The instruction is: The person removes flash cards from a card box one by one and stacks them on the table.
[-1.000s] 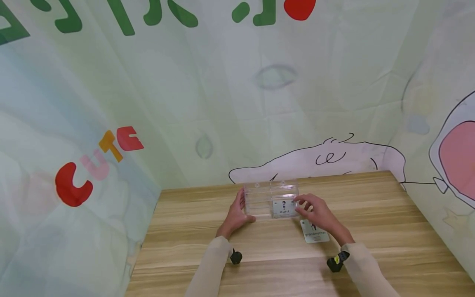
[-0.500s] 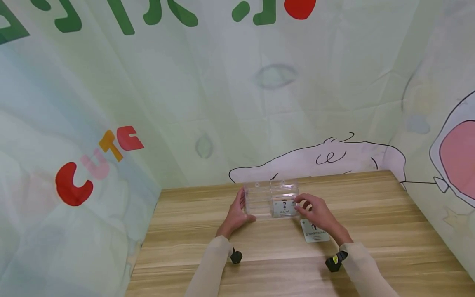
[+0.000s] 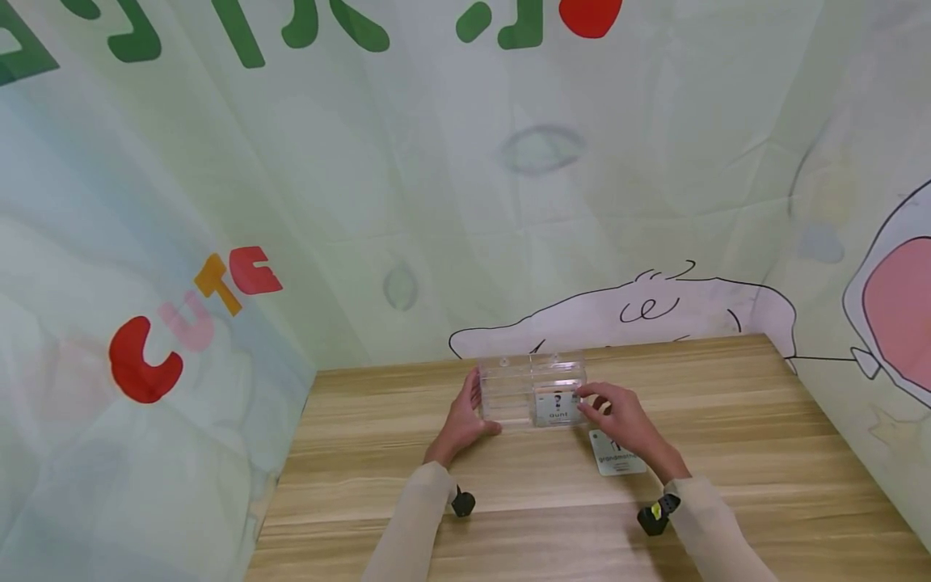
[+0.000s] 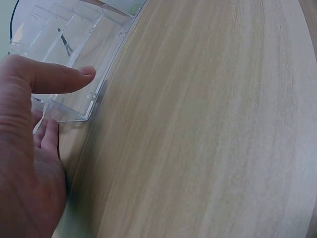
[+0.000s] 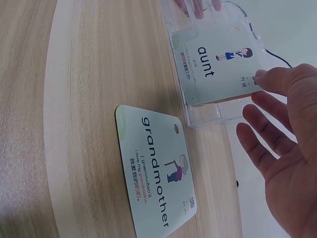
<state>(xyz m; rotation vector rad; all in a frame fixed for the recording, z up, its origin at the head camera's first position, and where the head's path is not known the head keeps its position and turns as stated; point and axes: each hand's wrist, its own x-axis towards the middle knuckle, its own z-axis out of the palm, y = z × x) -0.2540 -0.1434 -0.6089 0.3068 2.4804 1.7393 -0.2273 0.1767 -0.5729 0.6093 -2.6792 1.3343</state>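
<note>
A clear plastic display holder [image 3: 507, 392] with divided compartments stands near the table's back edge. My left hand [image 3: 463, 420] holds its left end, the thumb across the front and the other fingers at the side, partly hidden. In the holder's lower right compartment sits a flashcard marked "aunt" [image 5: 218, 62]. My right hand [image 3: 620, 416] pinches that card's upper right corner, thumb on the printed face and index finger behind. The right wrist view shows the remaining fingers apart from the card. A flashcard marked "grandmother" [image 5: 158, 171] lies face up on the table below my right hand.
The wood-grain table [image 3: 524, 533] reaches back to a printed cloth backdrop [image 3: 407, 178]. More cloth hangs along both sides. Each wrist wears a small black device, such as the one on my left wrist [image 3: 462, 503].
My right wrist has shifted very slightly. The left hand, the holder and the "grandmother" card stay where they were.
</note>
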